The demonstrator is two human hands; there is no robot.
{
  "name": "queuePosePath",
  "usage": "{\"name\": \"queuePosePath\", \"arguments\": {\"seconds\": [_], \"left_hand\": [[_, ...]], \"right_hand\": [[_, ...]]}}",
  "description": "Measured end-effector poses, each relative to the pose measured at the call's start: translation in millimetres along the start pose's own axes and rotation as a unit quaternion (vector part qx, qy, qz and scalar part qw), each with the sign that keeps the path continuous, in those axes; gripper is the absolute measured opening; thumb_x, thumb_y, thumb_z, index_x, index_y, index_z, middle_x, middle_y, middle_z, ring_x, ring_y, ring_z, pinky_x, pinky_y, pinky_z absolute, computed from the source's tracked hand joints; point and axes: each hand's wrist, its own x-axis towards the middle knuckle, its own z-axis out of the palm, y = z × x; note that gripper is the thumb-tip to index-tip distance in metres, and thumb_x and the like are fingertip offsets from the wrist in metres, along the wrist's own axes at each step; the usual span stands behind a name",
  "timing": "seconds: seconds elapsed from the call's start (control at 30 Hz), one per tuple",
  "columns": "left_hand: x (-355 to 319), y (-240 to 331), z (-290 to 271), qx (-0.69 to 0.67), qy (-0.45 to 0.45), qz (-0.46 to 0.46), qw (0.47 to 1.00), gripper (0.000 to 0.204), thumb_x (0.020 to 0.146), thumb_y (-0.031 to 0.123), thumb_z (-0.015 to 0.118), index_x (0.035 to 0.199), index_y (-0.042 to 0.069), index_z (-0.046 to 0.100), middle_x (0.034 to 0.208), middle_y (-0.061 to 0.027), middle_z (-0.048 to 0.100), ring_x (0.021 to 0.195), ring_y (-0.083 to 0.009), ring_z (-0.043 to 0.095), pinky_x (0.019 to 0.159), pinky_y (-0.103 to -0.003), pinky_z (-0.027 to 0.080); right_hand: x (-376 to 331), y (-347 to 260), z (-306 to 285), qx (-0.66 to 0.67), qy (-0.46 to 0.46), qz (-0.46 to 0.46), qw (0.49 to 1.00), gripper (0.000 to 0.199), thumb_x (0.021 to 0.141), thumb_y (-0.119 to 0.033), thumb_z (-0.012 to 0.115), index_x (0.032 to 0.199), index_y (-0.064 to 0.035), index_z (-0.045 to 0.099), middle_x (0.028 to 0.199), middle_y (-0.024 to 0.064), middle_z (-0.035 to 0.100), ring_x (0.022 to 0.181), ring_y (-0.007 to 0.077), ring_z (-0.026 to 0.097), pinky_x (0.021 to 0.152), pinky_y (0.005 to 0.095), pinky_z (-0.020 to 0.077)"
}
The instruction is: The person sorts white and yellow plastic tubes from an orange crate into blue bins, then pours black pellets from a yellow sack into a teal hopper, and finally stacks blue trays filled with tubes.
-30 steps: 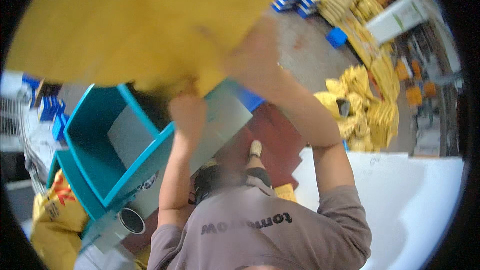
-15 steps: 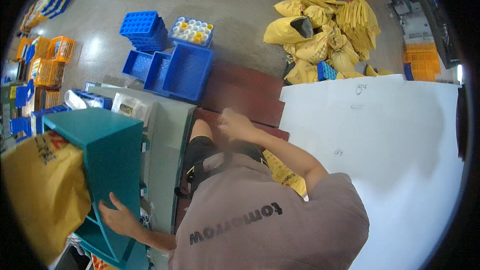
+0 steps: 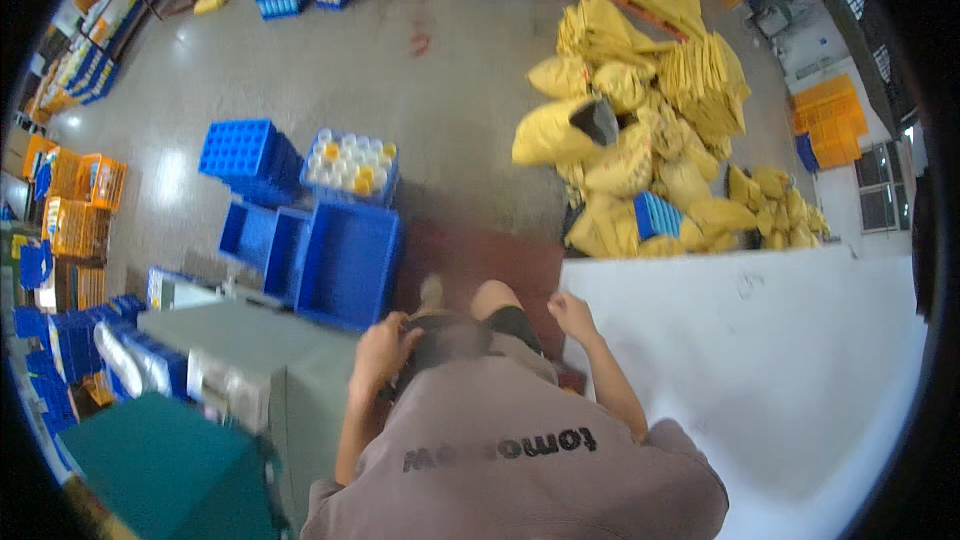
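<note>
My left hand (image 3: 382, 350) hangs beside my dark shorts (image 3: 440, 340), fingers loosely bent and the thumb apart. I see nothing in it. By the edge of the white panel (image 3: 780, 360), my right hand (image 3: 570, 316) is held with the fingers curled closed, and no object shows in it. Blue bins (image 3: 350, 265) stand on the floor ahead of my left hand. Below and left of that hand lie a grey-green surface (image 3: 270, 325) and a teal cabinet (image 3: 170, 460).
A crate of white and yellow round items (image 3: 350, 165) stands behind the bins, beside stacked blue trays (image 3: 240, 160). Yellow sacks (image 3: 620, 160) are heaped ahead right. Orange crates (image 3: 80, 225) line the left side. Dark red boards (image 3: 480, 250) lie underfoot.
My left hand has left the teal cabinet's side and come to my thigh. My right hand has swung outward to the right. The view has shifted forward, showing more floor ahead.
</note>
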Motion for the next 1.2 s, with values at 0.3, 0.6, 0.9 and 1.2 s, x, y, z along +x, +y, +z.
{"name": "queuePosePath", "arguments": {"seconds": [0.3,0.6,0.9,1.2], "left_hand": [[307.0,-88.4,85.0,-0.088,0.071,-0.098,0.989,0.04,0.088,0.038,0.068,0.109,0.003,0.066,0.093,-0.0197,0.071,0.092,-0.0367,0.068,0.08,-0.046,0.053],[640.6,-141.0,154.6,-0.158,0.116,-0.127,0.972,0.047,0.085,0.04,0.069,0.114,0.003,0.067,0.104,-0.0217,0.07,0.099,-0.0386,0.066,0.086,-0.046,0.052],[1010.1,-221.6,-16.7,-0.113,0.248,-0.206,0.94,0.041,0.088,0.033,0.067,0.112,-0.001,0.065,0.102,-0.0216,0.07,0.098,-0.0368,0.068,0.085,-0.043,0.052],[1230.3,-185.8,-292.8,-0.153,0.301,-0.044,0.94,0.041,0.089,0.032,0.066,0.117,0.002,0.062,0.111,-0.023,0.068,0.105,-0.0401,0.063,0.09,-0.046,0.049]], "right_hand": [[298.1,34.8,32.4,0.035,0.002,-0.074,0.997,0.021,0.091,-0.02,0.064,0.102,-0.0017,0.067,0.094,0.0152,0.072,0.088,0.0273,0.071,0.078,0.0354,0.0539],[713.9,-13.9,21.9,-0.046,-0.022,-0.188,0.981,0.02,0.094,-0.017,0.061,0.109,-0.0057,0.068,0.092,0.0099,0.071,0.086,0.021,0.068,0.079,0.0371,0.0524],[1137.1,-175.7,86.6,-0.285,-0.105,-0.248,0.92,0.026,0.091,-0.025,0.063,0.114,-0.0111,0.067,0.105,0.0152,0.071,0.097,0.029,0.069,0.085,0.0386,0.0526],[1393.8,-390.3,125.0,-0.233,-0.247,-0.22,0.914,0.027,0.091,-0.024,0.059,0.105,-0.0011,0.067,0.106,0.0221,0.068,0.097,0.0349,0.067,0.081,0.0447,0.0521]]}}
